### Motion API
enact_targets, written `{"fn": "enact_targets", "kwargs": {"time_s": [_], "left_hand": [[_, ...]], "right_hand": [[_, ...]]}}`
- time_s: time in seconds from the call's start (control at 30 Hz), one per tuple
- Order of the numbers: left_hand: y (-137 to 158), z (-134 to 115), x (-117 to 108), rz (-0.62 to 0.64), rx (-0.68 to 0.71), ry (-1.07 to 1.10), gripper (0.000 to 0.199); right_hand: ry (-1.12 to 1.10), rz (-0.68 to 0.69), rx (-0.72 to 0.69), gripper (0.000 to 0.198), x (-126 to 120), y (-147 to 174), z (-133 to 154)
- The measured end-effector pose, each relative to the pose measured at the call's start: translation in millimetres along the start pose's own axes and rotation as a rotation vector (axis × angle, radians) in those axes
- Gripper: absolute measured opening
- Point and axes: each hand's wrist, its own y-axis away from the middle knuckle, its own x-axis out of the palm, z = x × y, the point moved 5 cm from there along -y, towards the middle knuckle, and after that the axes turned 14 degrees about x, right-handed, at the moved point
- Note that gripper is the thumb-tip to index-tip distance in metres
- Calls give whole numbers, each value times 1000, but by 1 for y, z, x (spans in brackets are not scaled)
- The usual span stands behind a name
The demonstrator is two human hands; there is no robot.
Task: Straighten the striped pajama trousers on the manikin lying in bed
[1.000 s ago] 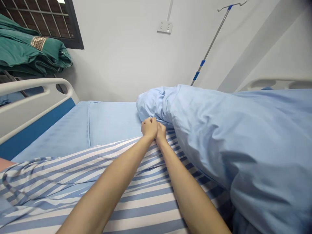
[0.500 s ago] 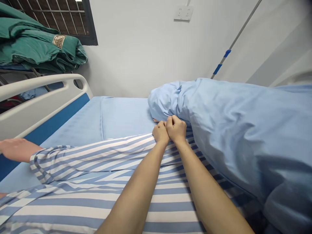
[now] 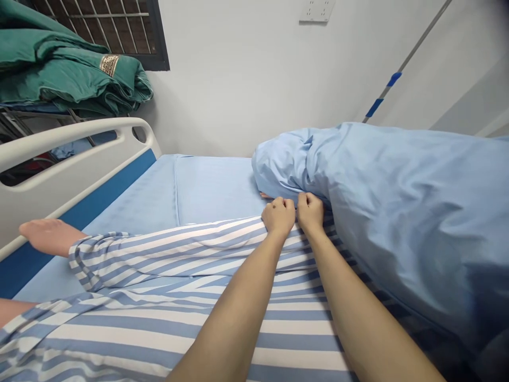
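A figure in blue-and-white striped trousers (image 3: 191,249) lies across a bed, with one bare foot (image 3: 51,236) showing at the left. At the upper part of the farther leg, my left hand (image 3: 279,216) is closed, knuckles up and fingers curled under. Just right of it, a small gap away, my right hand (image 3: 311,212) is closed in the same way against the edge of a bunched light-blue quilt (image 3: 389,196). What the fingers grip is hidden beneath both hands. A bit of skin-coloured surface peeks out under the quilt beside my left hand.
The bed's pale end board (image 3: 75,164) with a blue panel stands at the left. Beyond it lies a green folded cover (image 3: 75,79) under a barred window. A wall socket (image 3: 317,10) and a pole with blue grips (image 3: 374,108) are behind the bed.
My hands, touching each other before, are now slightly apart, the right one having shifted rightward. The whole view has swung a little to the left. Quilt and legs lie as before.
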Motion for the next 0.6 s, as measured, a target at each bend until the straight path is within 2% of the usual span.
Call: {"fn": "enact_targets", "kwargs": {"time_s": [0.13,0.23,0.4,0.47,0.6], "left_hand": [[0,12,-5,61,58,-16,37],[5,46,-32,89,21,-156,37],[22,131,-112,117,-57,-452,33],[30,162,-146,119,-68,-527,32],[51,220,-211,87,-181,-615,32]], "right_hand": [[26,25,-4,32,3,0,-5],[65,46,-28,33,3,2,0],[155,60,-27,33,5,4,1],[180,62,-22,32,6,4,0],[197,77,11,30,6,4,-1]]}}
